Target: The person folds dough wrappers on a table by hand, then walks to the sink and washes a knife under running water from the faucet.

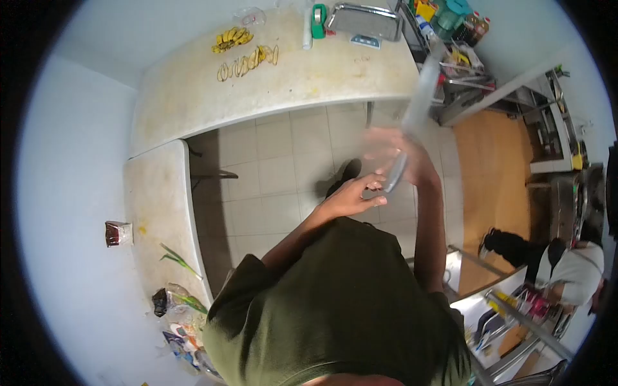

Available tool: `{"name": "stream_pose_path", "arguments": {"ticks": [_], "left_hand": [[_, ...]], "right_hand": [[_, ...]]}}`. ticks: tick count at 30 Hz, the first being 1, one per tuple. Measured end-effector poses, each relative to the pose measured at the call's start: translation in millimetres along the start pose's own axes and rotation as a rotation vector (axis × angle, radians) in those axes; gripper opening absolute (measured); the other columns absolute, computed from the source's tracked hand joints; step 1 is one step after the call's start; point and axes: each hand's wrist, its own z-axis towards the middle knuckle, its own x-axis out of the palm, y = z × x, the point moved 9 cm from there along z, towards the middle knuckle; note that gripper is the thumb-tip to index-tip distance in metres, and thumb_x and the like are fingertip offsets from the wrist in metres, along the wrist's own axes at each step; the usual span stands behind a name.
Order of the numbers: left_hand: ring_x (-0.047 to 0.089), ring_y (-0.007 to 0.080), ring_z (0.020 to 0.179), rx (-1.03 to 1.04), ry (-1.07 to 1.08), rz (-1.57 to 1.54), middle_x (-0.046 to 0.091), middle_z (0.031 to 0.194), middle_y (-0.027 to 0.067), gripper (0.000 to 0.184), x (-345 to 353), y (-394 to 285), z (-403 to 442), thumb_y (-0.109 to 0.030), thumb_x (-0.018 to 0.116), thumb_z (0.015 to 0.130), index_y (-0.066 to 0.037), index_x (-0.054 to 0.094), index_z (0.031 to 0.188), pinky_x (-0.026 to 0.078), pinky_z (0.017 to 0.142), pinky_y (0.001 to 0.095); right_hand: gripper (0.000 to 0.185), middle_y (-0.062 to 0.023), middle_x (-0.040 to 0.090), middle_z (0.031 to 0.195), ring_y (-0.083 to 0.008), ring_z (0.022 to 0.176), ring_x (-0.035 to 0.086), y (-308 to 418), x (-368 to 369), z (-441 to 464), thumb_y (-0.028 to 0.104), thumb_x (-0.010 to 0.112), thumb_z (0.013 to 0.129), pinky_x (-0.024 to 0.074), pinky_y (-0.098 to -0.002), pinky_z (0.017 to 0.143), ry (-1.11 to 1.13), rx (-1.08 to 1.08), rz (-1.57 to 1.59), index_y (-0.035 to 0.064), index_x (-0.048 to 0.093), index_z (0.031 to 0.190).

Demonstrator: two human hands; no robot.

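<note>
My right hand (421,161) is closed around the grey handle of a large knife (421,100). The long pale blade points up and away from me, smeared by motion, and the handle's end sticks out below the fingers. Close by on the left is my left hand (354,196), its thumb stretched out and its fingers loosely bent and apart, with nothing in it. Its fingertips are near the handle's end; whether they touch it I cannot tell. Both hands are in front of my body, above the tiled floor (277,151).
On the far table (187,96) lie a bunch of bananas (232,40), a row of loose bananas (248,63), a green tape dispenser (318,21), a metal tray (365,21) and a small scale (365,41). Green onions (180,260) lie on the left table (154,193). Another person (570,273) is at right.
</note>
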Motion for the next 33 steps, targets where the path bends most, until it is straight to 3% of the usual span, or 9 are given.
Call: {"name": "stream_pose_path", "arguments": {"ticks": [4,7,8,12,16,20,23,29,33], "left_hand": [[0.058,0.025,0.114,0.126,0.132,-0.089,0.06,0.12,0.0152,0.056,-13,11,96,-0.025,0.072,0.089,-0.001,0.047,0.133,0.046,0.096,0.04],[0.051,0.0247,0.122,0.167,0.062,-0.333,0.051,0.132,0.0144,0.058,-34,10,161,-0.028,0.067,0.093,-0.001,0.043,0.137,0.044,0.097,0.04],[0.047,0.0252,0.127,0.171,0.106,-0.4,0.045,0.138,0.0138,0.064,-38,7,184,-0.042,0.057,0.097,-0.002,0.037,0.142,0.044,0.099,0.0399],[0.045,0.0243,0.129,0.18,-0.042,-0.612,0.042,0.142,0.0136,0.082,-53,-24,255,-0.065,0.046,0.094,-0.006,0.027,0.148,0.047,0.099,0.0433],[0.045,0.0233,0.129,0.145,0.01,-0.695,0.039,0.144,0.0125,0.096,-39,-44,304,-0.073,0.055,0.083,-0.011,0.023,0.15,0.046,0.1,0.0436],[0.045,0.0226,0.129,0.106,0.058,-0.684,0.04,0.143,0.0071,0.103,-5,-6,337,-0.067,0.07,0.076,-0.013,0.022,0.149,0.043,0.103,0.044],[0.048,0.015,0.12,-0.01,0.135,-0.703,0.048,0.129,0.0009,0.093,29,13,362,-0.03,0.085,0.076,-0.013,0.026,0.147,0.047,0.096,0.0388],[0.057,0.0122,0.106,-0.159,-0.022,-0.378,0.058,0.112,0.0014,0.05,104,10,446,-0.006,0.072,0.087,-0.007,0.049,0.13,0.049,0.092,0.0282],[0.055,0.0088,0.101,-0.179,-0.203,-0.418,0.058,0.108,0.0015,0.03,158,3,484,-0.004,0.066,0.092,-0.003,0.053,0.119,0.046,0.087,0.0258]], "right_hand": [[0.052,-0.0185,0.06,0.125,-0.0275,0.097,0.068,36,-74,22,0.039,0.049,0.101,0.0594,-0.0341,0.066,-0.196,0.032,0.14,-0.0032,0.053,0.131],[0.047,-0.0158,0.062,0.121,-0.0248,0.093,0.069,47,-127,44,0.034,0.051,0.1,0.0588,-0.0316,0.062,-0.361,0.049,0.022,-0.0014,0.054,0.131],[0.042,-0.0135,0.063,0.119,-0.0217,0.092,0.069,53,-140,50,0.029,0.055,0.1,0.0581,-0.0302,0.061,-0.402,0.058,-0.029,0.0003,0.055,0.131],[0.039,-0.0105,0.064,0.114,-0.0177,0.091,0.067,56,-184,66,0.02,0.062,0.096,0.0578,-0.0284,0.066,-0.571,0.026,-0.103,0.0001,0.057,0.129],[0.037,-0.0075,0.064,0.104,-0.0142,0.09,0.064,54,-227,83,0.017,0.063,0.095,0.0564,-0.0278,0.069,-0.667,-0.043,-0.012,0.0007,0.058,0.128],[0.036,-0.0058,0.065,0.097,-0.0127,0.089,0.064,64,-276,88,0.015,0.064,0.094,0.0524,-0.0272,0.074,-0.682,0.021,-0.071,0.0014,0.059,0.127],[0.036,-0.0057,0.065,0.096,-0.0129,0.088,0.064,60,-320,93,0.015,0.064,0.094,0.0521,-0.0268,0.074,-0.649,-0.032,0.0,0.0011,0.059,0.127],[0.038,-0.007,0.065,0.101,-0.0135,0.089,0.065,61,-424,72,0.021,0.065,0.095,0.0518,-0.0277,0.077,-0.441,-0.047,0.016,-0.0014,0.059,0.125],[0.038,-0.0074,0.066,0.102,-0.0125,0.093,0.062,59,-493,50,0.022,0.066,0.094,0.0493,-0.0268,0.083,-0.249,0.051,0.048,-0.001,0.06,0.124]]}}
